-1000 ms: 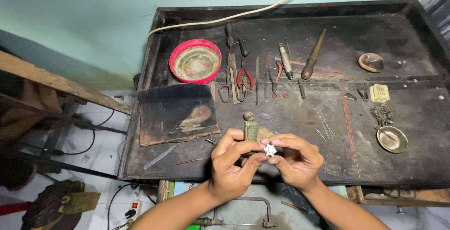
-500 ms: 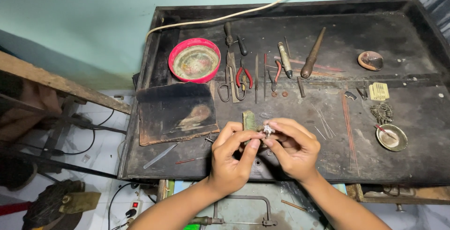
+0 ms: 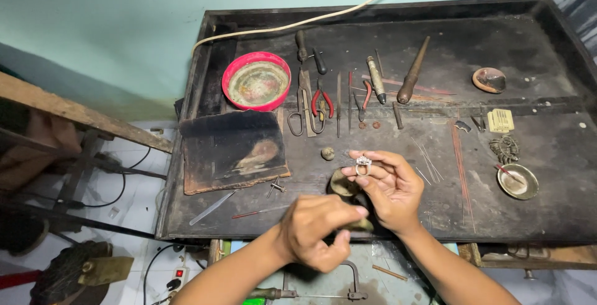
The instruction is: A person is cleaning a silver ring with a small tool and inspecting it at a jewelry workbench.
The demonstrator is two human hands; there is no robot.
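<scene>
My right hand (image 3: 388, 190) pinches a small silver ring (image 3: 362, 167) between thumb and fingertips, raised over the front middle of the dark metal tray (image 3: 559, 218). My left hand (image 3: 317, 230) is just below and to the left, its fingers curled in and its thumb tip close to my right palm. I cannot see whether it holds anything. An olive-brown lump (image 3: 341, 185) lies under and between the two hands, partly hidden. A small round pellet (image 3: 327, 153) sits just beyond them.
On the tray lie a red bowl (image 3: 256, 81), a dark scorched slab (image 3: 233, 149), scissors (image 3: 298, 115), red-handled pliers (image 3: 320, 103), files, a wooden-handled tool (image 3: 413, 72), a brass dish (image 3: 517, 180) and a brown dish (image 3: 489, 80). A white cable (image 3: 311, 19) crosses the back. A saw frame (image 3: 323, 292) lies below.
My left hand has let go of the ring and dropped back toward me with fingers curled. My right hand alone holds the ring, a little farther out.
</scene>
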